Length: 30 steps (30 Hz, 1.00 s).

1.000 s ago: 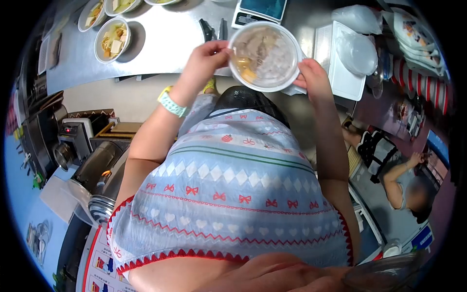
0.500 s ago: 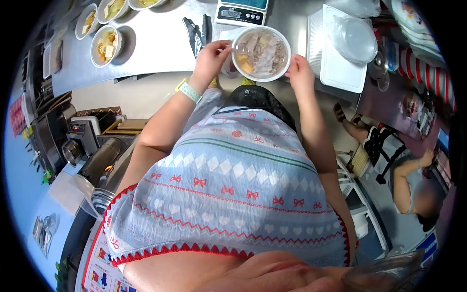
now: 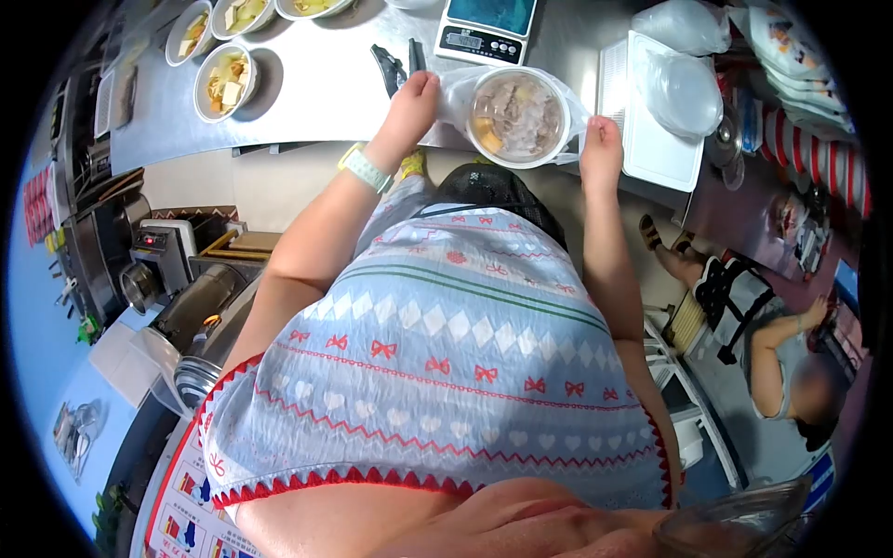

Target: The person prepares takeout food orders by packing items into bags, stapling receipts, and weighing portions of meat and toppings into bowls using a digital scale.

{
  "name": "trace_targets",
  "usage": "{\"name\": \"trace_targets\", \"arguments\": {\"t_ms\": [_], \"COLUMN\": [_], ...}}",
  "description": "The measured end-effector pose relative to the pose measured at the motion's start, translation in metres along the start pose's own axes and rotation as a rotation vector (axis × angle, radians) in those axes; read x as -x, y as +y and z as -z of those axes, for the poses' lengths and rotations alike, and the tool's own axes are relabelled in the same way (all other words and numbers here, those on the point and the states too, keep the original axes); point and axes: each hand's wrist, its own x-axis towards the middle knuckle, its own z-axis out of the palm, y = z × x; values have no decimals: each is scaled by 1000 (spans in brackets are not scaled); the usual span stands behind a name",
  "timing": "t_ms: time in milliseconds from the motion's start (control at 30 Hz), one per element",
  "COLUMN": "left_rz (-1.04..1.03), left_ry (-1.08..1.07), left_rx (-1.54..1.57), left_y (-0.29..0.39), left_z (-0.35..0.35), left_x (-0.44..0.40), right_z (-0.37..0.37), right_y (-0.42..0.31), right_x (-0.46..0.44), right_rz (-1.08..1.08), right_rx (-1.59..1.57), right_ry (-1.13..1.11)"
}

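A round white bowl (image 3: pixel 518 116) with a clear lid and food inside sits in a thin clear plastic bag (image 3: pixel 456 98) at the counter's front edge. My left hand (image 3: pixel 411 107) is closed on the bag's left side, with the watch wrist below it. On the other side of the bowl, my right hand (image 3: pixel 602 149) pinches the bag's right side. Neither hand touches the bowl itself. Behind the bowl stands a digital scale (image 3: pixel 484 33), and black-handled tongs or scissors (image 3: pixel 395 67) lie left of it.
Several open bowls of food (image 3: pixel 223 84) stand at the counter's left. A white tray (image 3: pixel 662 158) with clear lids (image 3: pixel 682 98) is at the right. Another person (image 3: pixel 767 363) is at the lower right. Pots (image 3: pixel 195 381) and kitchen equipment fill the left side.
Both hands have gone from the bowl's rim to the bag's sides. The bag now spreads out on both sides of the bowl.
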Motion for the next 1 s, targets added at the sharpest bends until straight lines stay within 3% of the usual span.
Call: {"name": "trace_targets", "arguments": {"t_ms": [100, 200, 233, 400, 533, 600, 633, 667, 733, 833, 933, 1000], "left_rz": [74, -141, -43, -74, 91, 142, 139, 154, 159, 228, 158, 149], "left_ry": [-20, -60, -136, -257, -378, -385, -391, -366, -335, -372, -327, -299], "left_rx": [115, 268, 229, 505, 533, 664, 662, 691, 724, 750, 731, 652], "left_y": [31, 40, 62, 61, 72, 72, 74, 76, 81, 90, 99, 96], "left_z": [-8, -13, 1, 24, 35, 35, 34, 32, 34, 50, 52, 58], "left_x": [-4, -5, 12, 31, 48, 49, 51, 56, 62, 61, 55, 52], "right_z": [-7, -1, 3, 27, 24, 22, 19, 17, 14, 26, 20, 16], "right_y": [-49, -68, -67, -69, -81, -85, -82, -71, -66, -84, -117, -131], "right_x": [-20, -16, -11, 31, 60, 69, 72, 74, 73, 69, 74, 83], "right_rz": [-380, -371, -366, -232, -204, -624, -717, -715, -710, -567, -448, -362], "right_rx": [-466, -577, -577, -795, -780, -693, -772, -773, -1071, -1030, -1041, -841], "right_ry": [-24, -23, -23, -112, -37, -94, -175, -169, -140, 1, 56, 321]}}
